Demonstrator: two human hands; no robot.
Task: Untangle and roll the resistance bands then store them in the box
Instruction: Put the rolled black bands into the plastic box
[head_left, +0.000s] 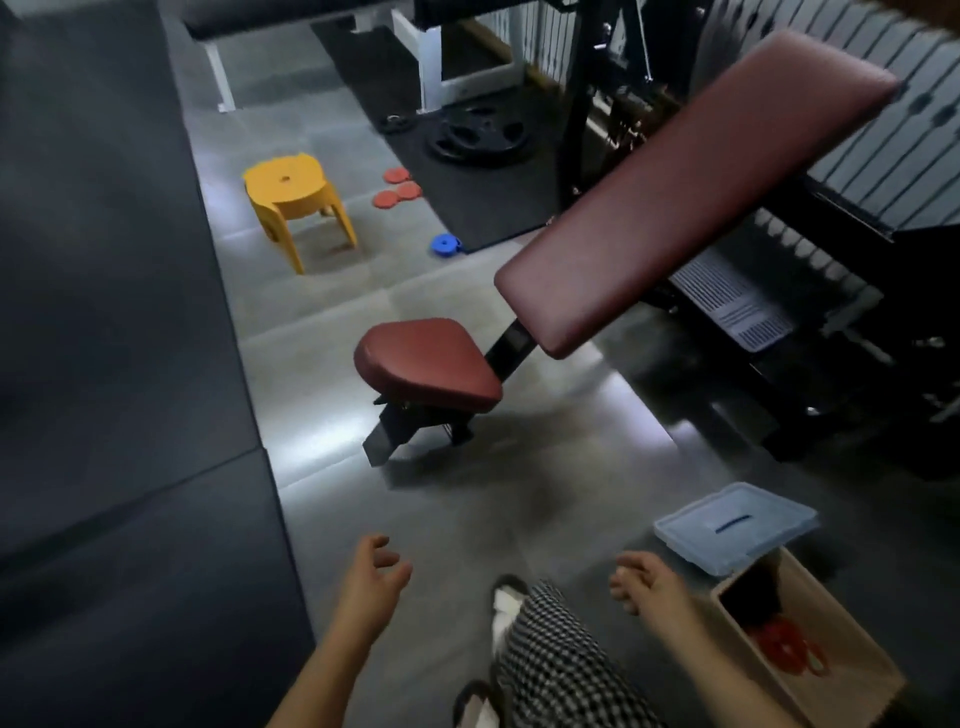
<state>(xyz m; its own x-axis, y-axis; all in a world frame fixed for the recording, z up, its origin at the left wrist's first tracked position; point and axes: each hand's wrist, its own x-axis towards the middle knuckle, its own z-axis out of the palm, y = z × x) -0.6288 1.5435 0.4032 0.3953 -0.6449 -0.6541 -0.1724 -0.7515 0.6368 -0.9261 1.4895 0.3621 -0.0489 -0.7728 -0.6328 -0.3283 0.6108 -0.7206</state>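
Observation:
A tan box (852, 639) stands open on the floor at the lower right. Inside it lies a red resistance band (787, 647), rolled, with a dark shape behind it that I cannot identify. My right hand (649, 579) hovers just left of the box with fingers loosely curled and nothing in it. My left hand (374, 574) hangs over the grey floor, fingers spread and relaxed, holding nothing.
A clear plastic lid (735, 525) lies beside the box's far end. A maroon weight bench (675, 197) with its seat (428, 364) stands ahead. Farther off are a yellow stool (296, 195), weight plates (478, 135) and small discs. Dark mats (114, 364) fill the left.

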